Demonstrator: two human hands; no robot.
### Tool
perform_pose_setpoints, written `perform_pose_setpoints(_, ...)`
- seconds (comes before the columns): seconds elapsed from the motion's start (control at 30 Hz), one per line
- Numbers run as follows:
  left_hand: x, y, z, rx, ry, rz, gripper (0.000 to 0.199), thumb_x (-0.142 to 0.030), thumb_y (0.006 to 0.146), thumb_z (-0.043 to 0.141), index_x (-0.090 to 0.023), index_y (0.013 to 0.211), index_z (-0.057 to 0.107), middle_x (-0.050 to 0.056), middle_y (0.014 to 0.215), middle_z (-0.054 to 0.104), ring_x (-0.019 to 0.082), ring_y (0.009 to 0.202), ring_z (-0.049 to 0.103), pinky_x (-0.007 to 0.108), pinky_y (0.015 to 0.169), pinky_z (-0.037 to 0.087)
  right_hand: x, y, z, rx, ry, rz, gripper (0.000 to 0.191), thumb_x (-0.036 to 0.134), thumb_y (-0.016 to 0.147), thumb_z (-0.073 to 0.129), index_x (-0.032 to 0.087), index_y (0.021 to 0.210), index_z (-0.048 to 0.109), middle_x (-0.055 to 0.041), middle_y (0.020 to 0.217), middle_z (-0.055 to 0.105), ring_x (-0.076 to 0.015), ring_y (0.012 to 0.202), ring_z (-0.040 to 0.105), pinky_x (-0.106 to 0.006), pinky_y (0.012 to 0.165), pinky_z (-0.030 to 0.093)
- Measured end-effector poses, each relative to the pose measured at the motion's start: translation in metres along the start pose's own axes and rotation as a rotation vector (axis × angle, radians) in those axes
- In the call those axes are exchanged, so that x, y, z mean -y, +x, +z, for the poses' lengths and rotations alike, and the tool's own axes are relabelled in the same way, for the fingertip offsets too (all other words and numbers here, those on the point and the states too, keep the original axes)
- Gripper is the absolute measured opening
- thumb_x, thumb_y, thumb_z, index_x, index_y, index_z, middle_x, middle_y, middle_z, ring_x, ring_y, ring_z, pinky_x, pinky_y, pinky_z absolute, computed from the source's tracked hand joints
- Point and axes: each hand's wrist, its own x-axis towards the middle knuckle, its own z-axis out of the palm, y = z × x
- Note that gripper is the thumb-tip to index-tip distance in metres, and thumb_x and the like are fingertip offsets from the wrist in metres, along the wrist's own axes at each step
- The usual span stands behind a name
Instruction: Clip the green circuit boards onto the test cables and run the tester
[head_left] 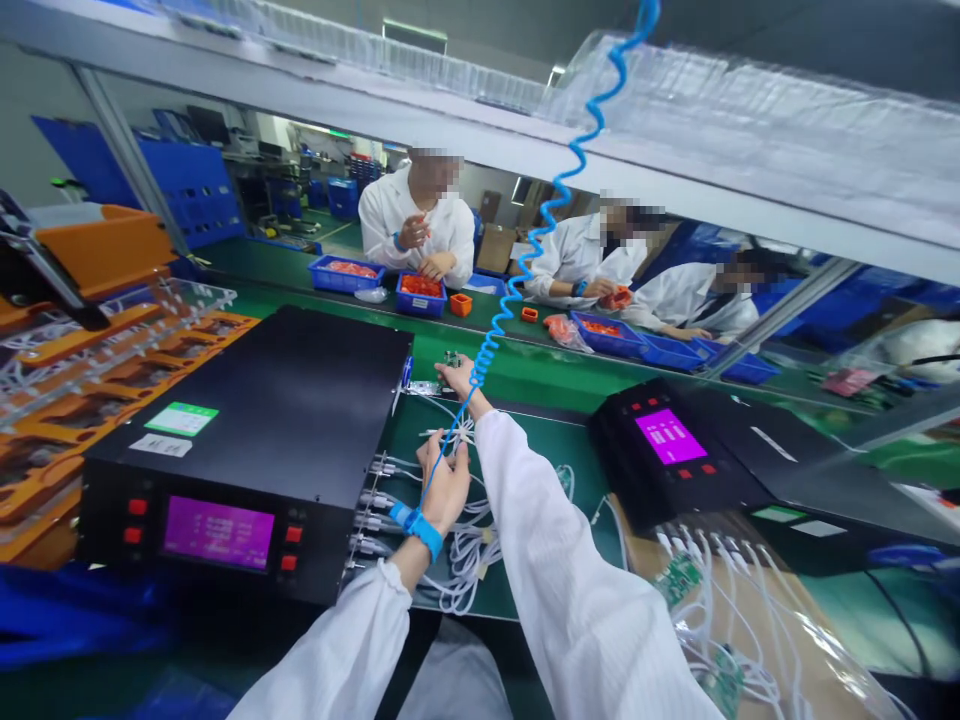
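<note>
My left hand (444, 488), with a blue wrist strap (417, 530), is closed on a white cable (463, 430) beside the black tester box (255, 410). Farther forward, my right hand (463, 382) pinches a small green circuit board (451, 358) near the box's far right corner. A metal-coloured connector (424, 388) juts from the box close to those fingertips. Several white plugs (381, 500) sit in the box's right side, and their coiled cables (469, 560) lie on the green mat. The box's purple screen (219, 533) is lit, its text blurred.
A blue coiled cord (551, 205) hangs down across my right forearm. At right stands a second black box (720, 450) with cables and circuit boards (679, 578). Orange fixtures (112, 400) stand at left. Across the bench, people in white coats work beside blue bins (421, 297).
</note>
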Motion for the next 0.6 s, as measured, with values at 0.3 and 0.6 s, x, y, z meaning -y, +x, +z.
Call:
perform_pose_setpoints(0.3, 0.007, 0.012, 0.0, -0.036, -0.129, 0.021, 0.04, -0.028, 0.098, 0.064, -0.017, 0.135, 0.054, 0.018, 0.136, 0.052, 0.011, 0.075, 0.07, 0.027, 0.072, 0.059, 0.006, -0.017, -0.002, 0.351, -0.836, -0.286, 0.041, 0.011, 0.081, 0.073, 0.018, 0.121, 0.068, -0.0171, 0.127, 0.072, -0.0323, 0.123, 0.066, -0.038, 0.101, 0.048)
perform_pose_setpoints(0.6, -0.017, 0.027, 0.004, -0.146, -0.355, -0.042, 0.027, -0.03, 0.104, 0.051, -0.011, 0.124, 0.056, 0.005, 0.083, 0.069, 0.009, 0.052, 0.057, 0.023, 0.056, 0.046, 0.045, -0.092, -0.086, 0.425, -1.156, -0.613, 0.039, 0.01, 0.092, 0.057, 0.019, 0.129, 0.061, -0.0136, 0.126, 0.073, -0.0286, 0.116, 0.068, -0.032, 0.087, 0.045)
